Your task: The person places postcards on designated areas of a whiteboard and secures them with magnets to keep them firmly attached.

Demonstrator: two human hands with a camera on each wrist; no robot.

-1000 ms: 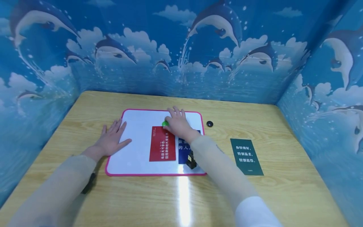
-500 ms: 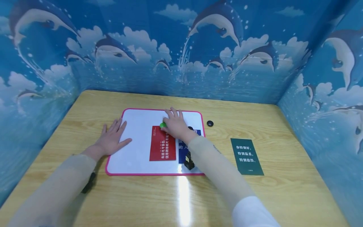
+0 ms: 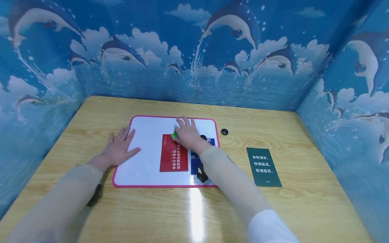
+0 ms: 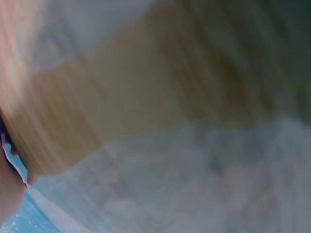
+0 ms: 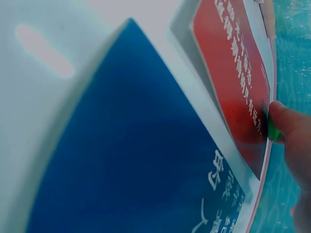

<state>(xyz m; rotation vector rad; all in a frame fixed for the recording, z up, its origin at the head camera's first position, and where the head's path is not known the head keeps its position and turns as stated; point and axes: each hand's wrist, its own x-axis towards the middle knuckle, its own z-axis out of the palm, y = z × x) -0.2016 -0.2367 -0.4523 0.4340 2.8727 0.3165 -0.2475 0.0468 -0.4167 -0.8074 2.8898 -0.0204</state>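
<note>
A red card [image 3: 170, 157] with white writing lies on a pink-edged whiteboard [image 3: 139, 172]. At the card's far edge, my right hand [image 3: 189, 135] pinches a round green magnet [image 3: 174, 135] between thumb and finger, the other fingers stretched forward. In the right wrist view the thumb and the green magnet [image 5: 273, 131] meet the edge of the red card [image 5: 238, 77]. Beside it is a blue card [image 3: 195, 165], partly hidden by my right arm, with a black round magnet [image 3: 203, 137] at its top. My left hand [image 3: 117, 151] rests flat with spread fingers on the board's left edge.
Off the board's right side, another black round magnet [image 3: 224, 132] sits on the wooden table [image 3: 146, 216]. A dark green card [image 3: 264, 167] with white writing lies further right. A dolphin-printed blue backdrop [image 3: 158, 81] stands behind the table and along both sides.
My right hand has shifted slightly left and nearer with the green magnet, which now overlaps the red card's top edge. The black magnet on the blue card has come into view. My left hand stays put.
</note>
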